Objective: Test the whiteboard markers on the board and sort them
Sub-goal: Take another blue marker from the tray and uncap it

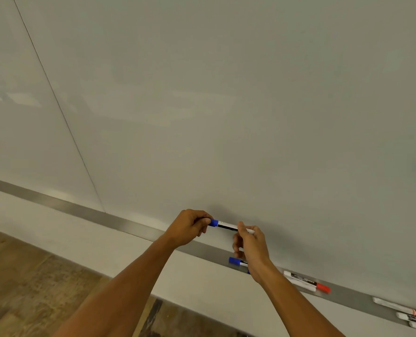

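I hold a blue-capped white marker (226, 225) level in front of the whiteboard (226, 105), just above the metal tray (119, 224). My left hand (190, 227) grips its blue cap end. My right hand (250, 246) pinches the white barrel at the other end. On the tray under my right hand lies another blue-capped marker (236, 261), partly hidden by my wrist. Further right on the tray lie a red-capped marker (306, 283) and a group with a green-capped one (411, 313).
The whiteboard fills most of the view, with a vertical seam (56, 98) at the left. Below the tray runs a white wall strip (80, 239), and wooden flooring (31, 288) shows at the lower left.
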`<state>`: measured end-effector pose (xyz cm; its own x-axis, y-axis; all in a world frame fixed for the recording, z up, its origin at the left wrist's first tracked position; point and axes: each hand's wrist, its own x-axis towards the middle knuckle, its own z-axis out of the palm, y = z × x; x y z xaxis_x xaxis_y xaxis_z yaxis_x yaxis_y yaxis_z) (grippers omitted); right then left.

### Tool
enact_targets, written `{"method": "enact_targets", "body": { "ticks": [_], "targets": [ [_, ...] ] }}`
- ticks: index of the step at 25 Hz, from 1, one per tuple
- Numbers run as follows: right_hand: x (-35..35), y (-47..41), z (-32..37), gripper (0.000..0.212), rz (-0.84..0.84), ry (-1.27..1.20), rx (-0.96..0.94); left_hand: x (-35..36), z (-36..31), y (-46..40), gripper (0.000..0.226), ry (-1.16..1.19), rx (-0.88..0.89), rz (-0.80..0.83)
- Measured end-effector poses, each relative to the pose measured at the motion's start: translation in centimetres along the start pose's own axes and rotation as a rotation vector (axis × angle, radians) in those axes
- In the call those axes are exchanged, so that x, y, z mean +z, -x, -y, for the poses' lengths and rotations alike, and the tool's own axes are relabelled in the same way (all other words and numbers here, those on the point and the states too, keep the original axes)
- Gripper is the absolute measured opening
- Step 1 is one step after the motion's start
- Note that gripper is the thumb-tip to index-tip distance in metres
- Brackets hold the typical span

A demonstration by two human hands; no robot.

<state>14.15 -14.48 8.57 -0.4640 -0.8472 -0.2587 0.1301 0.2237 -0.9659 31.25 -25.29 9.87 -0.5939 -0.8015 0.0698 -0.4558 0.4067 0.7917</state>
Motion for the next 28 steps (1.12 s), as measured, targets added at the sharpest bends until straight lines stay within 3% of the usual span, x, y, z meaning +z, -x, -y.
{"method": "enact_targets", "body": {
  "ticks": [9, 14, 19, 28],
  "targets": [
    [6.2, -3.8, -1.3, 0.024, 0.158, 0.153, 0.111, -2.7, 8.9, 1.1, 0.019, 0.202, -0.178, 0.061],
    [9.8, -5.4, -5.3, 0.014, 0.021, 0.179, 0.154, -2.8, 12.7, 1.0, 0.018, 0.372, -0.364, -0.081],
    [12.2, -7.2, -8.6, 0.013, 0.031, 0.242, 0.228, -2.4, 16.4, -0.1, 0.032, 0.255, -0.592, -0.163],
    [18.0, -9.6, -11.6, 0.027, 0.088, 0.211, 0.494, -2.4, 21.6, -2.3, 0.026, 0.196, -0.855, -0.349]
  ]
}}
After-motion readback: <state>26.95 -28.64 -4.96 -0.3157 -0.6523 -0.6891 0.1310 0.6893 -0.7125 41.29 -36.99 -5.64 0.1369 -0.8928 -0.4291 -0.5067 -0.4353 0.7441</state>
